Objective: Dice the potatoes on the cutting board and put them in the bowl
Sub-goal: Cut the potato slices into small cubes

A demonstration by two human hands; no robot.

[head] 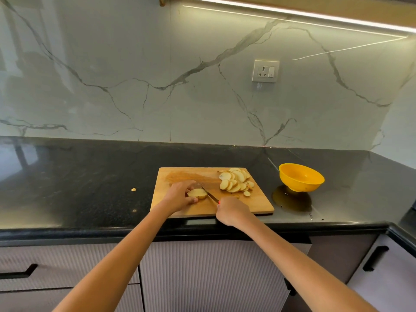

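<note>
Two bare forearms reached in from the bottom of the view toward the cutting board [171,208], which sat at the near edge of the black counter [78,176]. The right hand [231,211] was closed in a fist around the handle of a knife [209,194], of which only a small red bit showed; the blade angled away to the left and met the right end of a potato piece [197,193]. The left hand [179,195] curled over that piece, fingers bent on top and thumb at the near side, most likely to pin it flat and keep it from rolling under the blade.

The piece looked like the remaining end of a potato, pale yellow with tan skin at its edge. A heap of slices [236,182] lay on the far right part of the board, round and overlapping, none yet diced. Pushing them there probably kept the cutting spot free and close to the yellow bowl [301,177], which stood on the counter just right of the board and appeared empty. One small scrap [133,189] lay on the counter, left of the board.
</note>
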